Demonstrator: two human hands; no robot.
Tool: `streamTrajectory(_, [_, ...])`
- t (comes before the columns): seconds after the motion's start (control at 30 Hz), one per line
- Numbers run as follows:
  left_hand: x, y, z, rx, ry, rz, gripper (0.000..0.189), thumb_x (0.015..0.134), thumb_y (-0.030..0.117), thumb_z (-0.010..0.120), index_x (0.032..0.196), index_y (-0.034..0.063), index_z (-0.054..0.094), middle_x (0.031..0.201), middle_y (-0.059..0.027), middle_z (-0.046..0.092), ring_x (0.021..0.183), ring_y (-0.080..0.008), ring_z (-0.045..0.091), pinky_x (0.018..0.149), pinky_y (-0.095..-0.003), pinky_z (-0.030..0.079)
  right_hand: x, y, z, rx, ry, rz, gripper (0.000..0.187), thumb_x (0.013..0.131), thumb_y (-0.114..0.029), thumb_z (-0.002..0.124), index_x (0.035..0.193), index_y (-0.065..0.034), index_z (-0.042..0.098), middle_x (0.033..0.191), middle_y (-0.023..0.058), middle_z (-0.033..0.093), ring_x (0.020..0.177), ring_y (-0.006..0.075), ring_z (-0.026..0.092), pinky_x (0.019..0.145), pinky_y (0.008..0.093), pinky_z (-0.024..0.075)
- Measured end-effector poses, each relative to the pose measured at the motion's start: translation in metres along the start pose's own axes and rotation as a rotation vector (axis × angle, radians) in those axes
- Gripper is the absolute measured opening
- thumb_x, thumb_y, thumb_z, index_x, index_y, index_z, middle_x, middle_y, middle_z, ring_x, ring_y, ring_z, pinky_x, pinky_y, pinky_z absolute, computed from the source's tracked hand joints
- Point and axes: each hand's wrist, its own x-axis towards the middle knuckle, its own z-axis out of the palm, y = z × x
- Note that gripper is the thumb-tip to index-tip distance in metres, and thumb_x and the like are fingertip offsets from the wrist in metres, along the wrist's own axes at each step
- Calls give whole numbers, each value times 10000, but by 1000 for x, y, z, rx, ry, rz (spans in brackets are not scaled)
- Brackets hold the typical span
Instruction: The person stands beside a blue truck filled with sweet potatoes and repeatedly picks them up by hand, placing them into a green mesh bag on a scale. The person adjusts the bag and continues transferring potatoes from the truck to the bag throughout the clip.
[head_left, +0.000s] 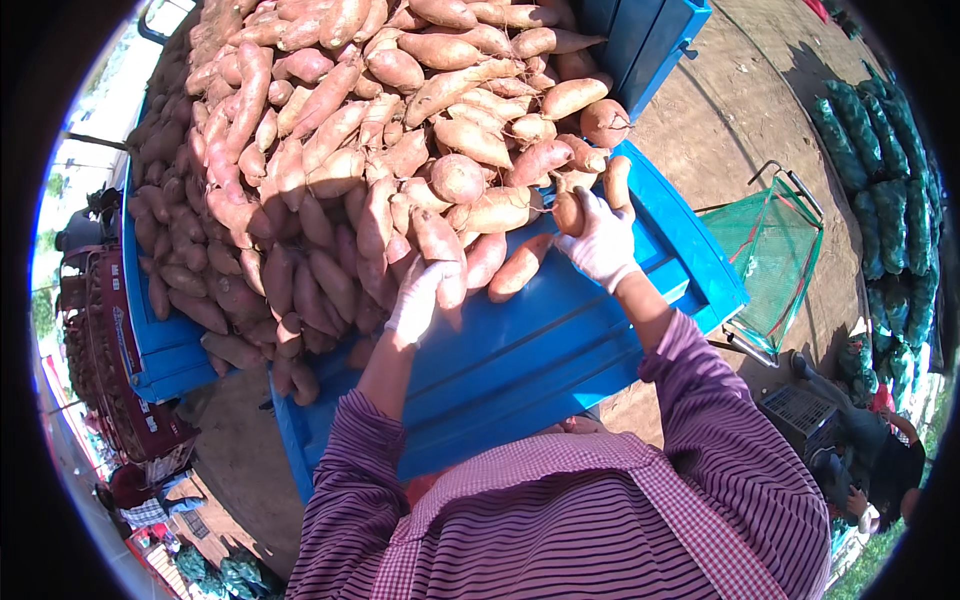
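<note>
A large heap of sweet potatoes (322, 157) lies before me on the blue metal bed of a truck, spilling onto its lowered tailgate (517, 367). My left hand (421, 298), in a white glove, grips a long sweet potato (441, 247) at the heap's front edge. Farther right, my gloved right hand (602, 244) has its thumb and fingers around a rounded sweet potato (568, 213). Another slim sweet potato (618, 182) rests just beyond its fingers. Between my hands a loose sweet potato (520, 268) lies on the tailgate.
A green mesh bag (776, 259) hangs on a metal frame right of the tailgate. Filled green mesh sacks (892, 187) are stacked at far right. A person (870, 442) is beside a dark plastic crate (799, 416). A red loaded vehicle (124, 360) stands at left.
</note>
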Motion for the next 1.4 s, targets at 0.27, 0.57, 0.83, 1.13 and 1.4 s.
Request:
streamTrajectory(0.27, [51,-57,21,315,-135,-76,810,840,281,783,1471,-14,371,1356,-151,504,1275,-227,498,1039,-330,439,-63,-28,58,2061,-181,850,464,898,-310,655,1277,-53,589,1130,111,691,1029,315,665,939,450,534])
streamTrajectory(0.57, [-35,-28,64,58,-52,-145,772,774,123,810,1432,35,416,1243,-73,569,1107,-171,578,940,-290,500,-94,-28,-11,2161,-307,670,515,958,-260,646,1412,-54,516,1379,113,594,1288,262,548,1124,430,411])
streamTrajectory(0.83, [-34,16,267,223,-467,248,823,626,213,917,1306,21,496,1287,-167,465,1206,-287,491,1039,-400,447,-166,115,-128,2433,186,473,629,874,-409,745,1384,-86,569,1423,130,592,1335,325,537,1169,536,371])
streamTrajectory(1.13, [48,-65,475,595,-841,189,596,674,269,885,1176,51,648,1103,-146,670,1061,-275,631,975,-360,499,-199,307,-156,2363,424,772,690,928,-455,639,1489,-111,432,1519,168,477,1391,373,460,1150,571,367])
streamTrajectory(1.4, [20,-25,320,835,-715,297,476,866,256,763,1276,60,621,1287,-144,660,1211,-288,630,1030,-390,488,-150,264,-124,1385,594,858,671,902,-264,730,1476,-78,438,1437,180,504,1199,285,569,1008,491,479])
